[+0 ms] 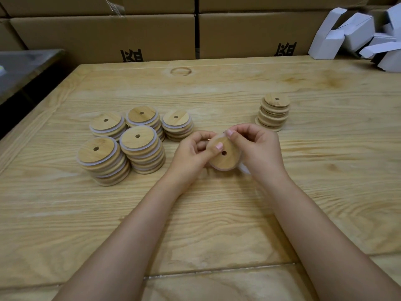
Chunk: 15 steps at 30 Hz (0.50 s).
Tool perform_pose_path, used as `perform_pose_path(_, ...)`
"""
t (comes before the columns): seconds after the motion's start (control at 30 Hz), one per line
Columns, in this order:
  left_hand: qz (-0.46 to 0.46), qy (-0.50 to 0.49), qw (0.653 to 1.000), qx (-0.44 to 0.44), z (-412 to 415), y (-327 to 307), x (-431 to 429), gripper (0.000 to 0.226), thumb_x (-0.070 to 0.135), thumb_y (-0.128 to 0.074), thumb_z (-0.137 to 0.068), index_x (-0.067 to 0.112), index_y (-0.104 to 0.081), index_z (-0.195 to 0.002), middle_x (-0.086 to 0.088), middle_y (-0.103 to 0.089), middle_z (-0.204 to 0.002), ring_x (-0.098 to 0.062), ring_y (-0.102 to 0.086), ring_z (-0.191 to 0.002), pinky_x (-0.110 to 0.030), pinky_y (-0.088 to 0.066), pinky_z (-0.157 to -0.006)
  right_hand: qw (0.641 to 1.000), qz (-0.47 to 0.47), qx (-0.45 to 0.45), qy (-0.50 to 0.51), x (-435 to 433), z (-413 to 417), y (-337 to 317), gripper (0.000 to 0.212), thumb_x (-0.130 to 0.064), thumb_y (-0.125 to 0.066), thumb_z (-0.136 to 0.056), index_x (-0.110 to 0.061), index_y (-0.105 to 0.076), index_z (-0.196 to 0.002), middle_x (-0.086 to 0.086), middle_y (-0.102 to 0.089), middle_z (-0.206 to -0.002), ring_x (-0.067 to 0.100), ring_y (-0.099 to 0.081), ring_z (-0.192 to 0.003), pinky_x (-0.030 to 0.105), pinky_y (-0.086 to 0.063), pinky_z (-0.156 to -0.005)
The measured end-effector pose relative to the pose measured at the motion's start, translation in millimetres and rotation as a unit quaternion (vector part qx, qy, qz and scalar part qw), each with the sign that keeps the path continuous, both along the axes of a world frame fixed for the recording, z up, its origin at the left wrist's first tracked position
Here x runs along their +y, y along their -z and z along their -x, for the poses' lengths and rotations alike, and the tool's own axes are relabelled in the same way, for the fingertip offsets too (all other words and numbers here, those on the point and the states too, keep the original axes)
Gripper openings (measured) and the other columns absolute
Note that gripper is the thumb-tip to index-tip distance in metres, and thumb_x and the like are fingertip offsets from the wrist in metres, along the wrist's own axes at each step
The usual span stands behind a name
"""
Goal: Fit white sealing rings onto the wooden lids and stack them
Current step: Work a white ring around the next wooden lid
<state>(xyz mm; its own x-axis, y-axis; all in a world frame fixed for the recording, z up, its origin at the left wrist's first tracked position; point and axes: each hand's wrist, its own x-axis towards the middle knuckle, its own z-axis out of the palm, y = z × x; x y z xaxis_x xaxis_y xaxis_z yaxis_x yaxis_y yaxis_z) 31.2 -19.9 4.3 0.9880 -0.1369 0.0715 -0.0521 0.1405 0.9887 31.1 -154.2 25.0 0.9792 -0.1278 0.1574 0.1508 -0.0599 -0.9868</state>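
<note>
Both hands hold one round wooden lid (225, 158) with a small centre hole, just above the wooden table (217, 213). My left hand (193, 155) grips its left edge, thumb on top. My right hand (258, 148) pinches its upper right edge, where a white sealing ring (243, 168) shows around the rim and below the palm. Several stacks of lids with white rings (134, 140) stand to the left. A stack of lids without rings (274, 111) stands at the right, behind my right hand.
Large cardboard boxes (152, 33) line the table's far edge. White folded cartons (358, 33) are piled at the back right. A grey metal surface (23, 66) sits off the table's left side.
</note>
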Motion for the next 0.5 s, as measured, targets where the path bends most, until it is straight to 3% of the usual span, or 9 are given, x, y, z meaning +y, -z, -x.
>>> perform_pose_path(0.13,0.016,-0.025,1.0,-0.001,-0.7,-1.1,-0.1,0.019,-0.002,-0.054,-0.089,0.008,-0.056,-0.105,-0.003,-0.066,-0.082,-0.005,-0.065,-0.069,-0.022,-0.055,-0.063,0.997,0.071,-0.043,-0.003,0.9,1.4,0.0,0.017,-0.013,-0.07,-0.082,-0.027,-0.065,-0.074,-0.011,-0.066,-0.073,0.002,-0.061,-0.071,0.021,-0.05,-0.069)
perform_pose_path(0.3,0.038,-0.059,0.998,-0.008,-4.3,1.9,2.2,0.025,-0.005,-0.051,-0.09,0.018,-0.055,-0.1,-0.005,-0.065,-0.089,-0.015,-0.062,-0.081,-0.033,-0.052,-0.08,0.992,0.112,-0.053,0.007,-1.8,1.5,-2.0,0.02,-0.013,-0.073,-0.078,-0.029,-0.064,-0.072,-0.014,-0.067,-0.074,0.0,-0.062,-0.073,0.02,-0.052,-0.072)
perform_pose_path(0.5,-0.013,-0.057,0.997,-0.051,-5.5,5.7,3.9,0.032,-0.008,-0.05,-0.09,0.022,-0.054,-0.099,-0.003,-0.063,-0.094,-0.011,-0.06,-0.086,-0.025,-0.049,-0.082,0.992,0.127,-0.02,-0.006,-3.2,0.3,-2.6,0.016,-0.011,-0.071,-0.08,-0.023,-0.065,-0.07,-0.005,-0.069,-0.078,0.014,-0.065,-0.081,0.028,-0.052,-0.079)
